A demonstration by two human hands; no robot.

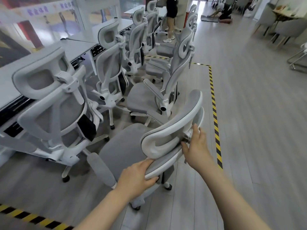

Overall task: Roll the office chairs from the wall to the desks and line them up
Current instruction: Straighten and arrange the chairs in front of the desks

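A row of grey-and-white office chairs stands along the white tabletop [73, 45] that runs from 9 o'clock toward 12: the nearest parked chair [54, 103] sits at 9 o'clock with its back to the camera, a second chair [110, 63] beyond it at 11, and more farther up. A facing chair [167, 83] stands just past centre toward 12 o'clock, its seat turned toward the row, so the lane between row and striped floor tape [214, 110] is crowded; its base lies close to the held chair's seat. The held chair [126, 146] is at centre, just below the middle of the view, its headrest [172, 130] nearest the person. The left hand [137, 176] at 6 o'clock grips the lower left edge of the chair back, thumb on top and fingers curled under the rim. The right hand [196, 146] at 4 o'clock rests on the headrest bracket with fingers mostly straight, touching rather than clasping. At 12 o'clock a standing person [171, 17] is cut off above the waist, and another kneeling figure [224, 12] at 1 o'clock is too blurred to read. Most of the held chair's wheels are hidden under its seat.
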